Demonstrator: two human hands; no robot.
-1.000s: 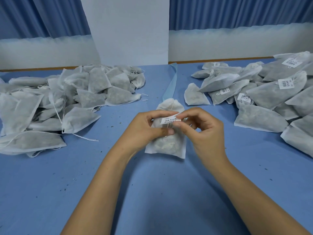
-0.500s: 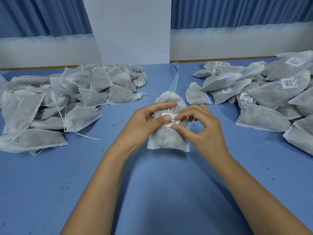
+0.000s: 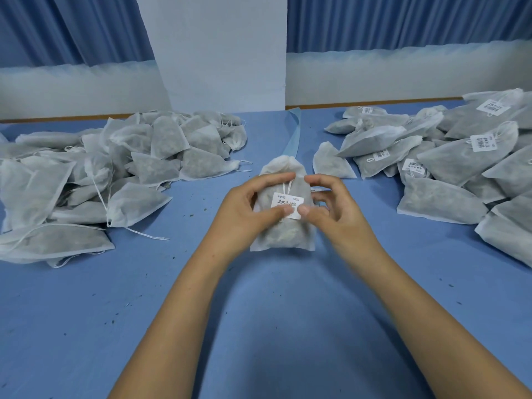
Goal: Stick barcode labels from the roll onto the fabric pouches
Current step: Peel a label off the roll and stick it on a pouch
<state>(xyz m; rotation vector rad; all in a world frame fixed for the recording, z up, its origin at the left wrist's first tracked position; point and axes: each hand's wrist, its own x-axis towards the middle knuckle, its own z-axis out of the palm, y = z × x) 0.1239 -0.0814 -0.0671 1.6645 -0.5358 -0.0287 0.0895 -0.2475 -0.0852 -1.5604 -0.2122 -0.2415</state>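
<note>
Pouch point(image 3: 283, 236) lay on blue table point(image 3: 86, 312), left hand point(image 3: 244, 211) gripped its left side, right hand point(image 3: 334, 210) curled round its right, both thumbs pressed the label point(image 3: 288, 201).

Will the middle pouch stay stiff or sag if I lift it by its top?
Probably sags: the pouch is thin fabric around loose filling. Likely light: the left hand and right hand hold it lightly. Unlikely to roll; it lies flat.

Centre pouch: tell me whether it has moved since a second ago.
Yes. The pouch has shifted slightly away, toward the blue strip lying beyond it.
</note>
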